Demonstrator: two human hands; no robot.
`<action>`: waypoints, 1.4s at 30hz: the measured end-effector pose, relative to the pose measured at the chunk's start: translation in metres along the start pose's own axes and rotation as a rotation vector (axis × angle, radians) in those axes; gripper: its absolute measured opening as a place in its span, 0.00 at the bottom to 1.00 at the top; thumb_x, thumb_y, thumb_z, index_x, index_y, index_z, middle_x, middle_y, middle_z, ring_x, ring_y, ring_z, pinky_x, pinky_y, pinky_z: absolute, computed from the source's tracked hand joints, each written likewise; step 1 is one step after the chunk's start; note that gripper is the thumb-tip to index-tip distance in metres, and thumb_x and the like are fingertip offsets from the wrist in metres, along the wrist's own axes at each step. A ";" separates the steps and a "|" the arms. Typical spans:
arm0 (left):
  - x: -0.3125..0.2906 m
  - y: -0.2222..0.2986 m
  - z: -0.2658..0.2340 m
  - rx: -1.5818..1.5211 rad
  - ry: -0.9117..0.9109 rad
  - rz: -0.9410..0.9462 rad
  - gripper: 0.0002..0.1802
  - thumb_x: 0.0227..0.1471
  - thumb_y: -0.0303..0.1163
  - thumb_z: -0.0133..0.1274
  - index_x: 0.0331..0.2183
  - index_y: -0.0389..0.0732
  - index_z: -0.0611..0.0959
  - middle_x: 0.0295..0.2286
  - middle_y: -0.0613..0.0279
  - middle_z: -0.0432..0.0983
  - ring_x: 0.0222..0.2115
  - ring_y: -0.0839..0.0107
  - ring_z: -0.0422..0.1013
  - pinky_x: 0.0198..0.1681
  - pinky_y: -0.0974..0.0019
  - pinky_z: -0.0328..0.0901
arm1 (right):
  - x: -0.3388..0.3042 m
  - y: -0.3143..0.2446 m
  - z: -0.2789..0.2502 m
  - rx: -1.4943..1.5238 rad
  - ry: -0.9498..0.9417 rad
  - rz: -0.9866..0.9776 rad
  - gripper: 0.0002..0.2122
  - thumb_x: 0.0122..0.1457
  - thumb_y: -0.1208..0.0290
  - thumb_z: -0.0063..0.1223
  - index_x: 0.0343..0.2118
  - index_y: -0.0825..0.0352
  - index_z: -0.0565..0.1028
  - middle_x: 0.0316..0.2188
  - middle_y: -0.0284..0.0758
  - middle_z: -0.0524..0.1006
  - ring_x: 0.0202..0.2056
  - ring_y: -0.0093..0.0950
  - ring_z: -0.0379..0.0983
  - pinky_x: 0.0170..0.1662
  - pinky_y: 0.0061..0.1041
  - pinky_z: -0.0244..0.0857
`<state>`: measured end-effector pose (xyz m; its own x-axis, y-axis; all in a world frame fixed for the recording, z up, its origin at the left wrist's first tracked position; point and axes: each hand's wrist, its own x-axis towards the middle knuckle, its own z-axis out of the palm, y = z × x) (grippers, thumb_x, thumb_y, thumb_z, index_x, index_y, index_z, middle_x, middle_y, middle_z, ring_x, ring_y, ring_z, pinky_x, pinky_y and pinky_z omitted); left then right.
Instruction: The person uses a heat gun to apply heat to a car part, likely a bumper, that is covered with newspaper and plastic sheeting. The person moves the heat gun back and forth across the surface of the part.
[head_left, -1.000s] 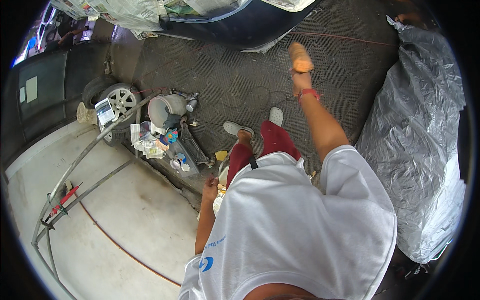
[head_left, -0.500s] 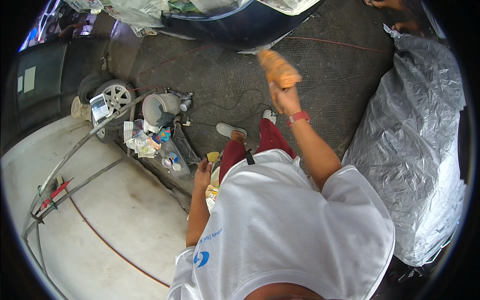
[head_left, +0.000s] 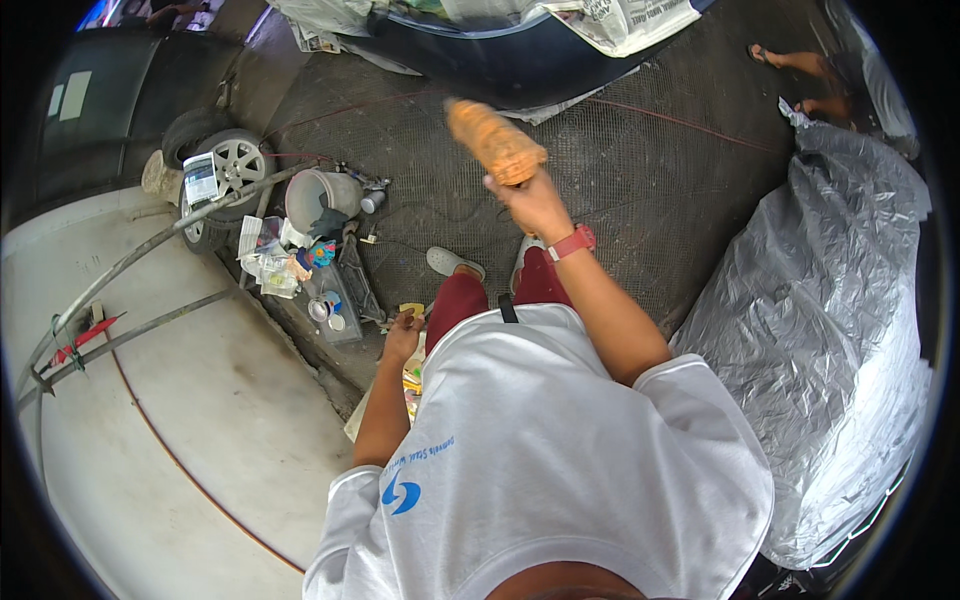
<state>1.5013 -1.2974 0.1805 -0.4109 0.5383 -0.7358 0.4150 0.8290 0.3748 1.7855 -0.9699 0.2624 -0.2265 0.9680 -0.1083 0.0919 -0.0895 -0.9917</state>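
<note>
My right hand, with a red watch on its wrist, is raised ahead of me and closed on the near end of an orange, oblong, rough-looking thing. Motion blurs it, and I cannot make out its kind. Low on my left, my left hand is closed on a small flat yellow piece, pinched at the fingertips. That hand is nearest a grey crate-like box with opened cans on it.
A whitish bucket and wheels with tyres stand at the left, behind a metal tube frame. Silver sheeting covers something bulky at right. A dark curved car panel with newspaper lies ahead. Another person's legs show at far right.
My right hand has swung left with the orange thing. The left hand has dropped slightly with the yellow piece. The view has shifted, showing more of the other person's legs.
</note>
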 end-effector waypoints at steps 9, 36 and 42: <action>0.002 -0.013 -0.005 0.008 0.028 -0.063 0.37 0.61 0.53 0.54 0.61 0.38 0.71 0.54 0.43 0.75 0.56 0.54 0.72 0.59 0.58 0.64 | 0.023 -0.053 -0.042 0.531 0.120 0.259 0.18 0.59 0.69 0.67 0.48 0.67 0.73 0.31 0.28 0.75 0.27 0.18 0.73 0.31 0.21 0.72; 0.175 0.277 -0.184 -1.274 0.376 0.240 0.14 0.59 0.38 0.62 0.38 0.38 0.79 0.24 0.70 0.72 0.22 0.82 0.67 0.26 0.73 0.65 | -0.023 -0.078 0.127 -0.254 -0.468 0.013 0.23 0.62 0.74 0.55 0.61 0.68 0.70 0.53 0.45 0.74 0.52 0.36 0.75 0.57 0.33 0.68; 0.217 0.256 -0.215 -1.096 0.140 0.371 0.17 0.57 0.36 0.63 0.43 0.35 0.80 0.27 0.68 0.76 0.24 0.81 0.70 0.27 0.74 0.66 | -0.114 0.058 0.017 -0.757 -0.102 0.320 0.17 0.62 0.73 0.54 0.54 0.69 0.74 0.50 0.50 0.78 0.47 0.46 0.79 0.51 0.37 0.73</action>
<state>1.3438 -0.9361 0.2376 -0.5261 0.7305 -0.4354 -0.3669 0.2669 0.8911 1.7998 -1.0891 0.2163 -0.1619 0.8934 -0.4191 0.7866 -0.1397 -0.6015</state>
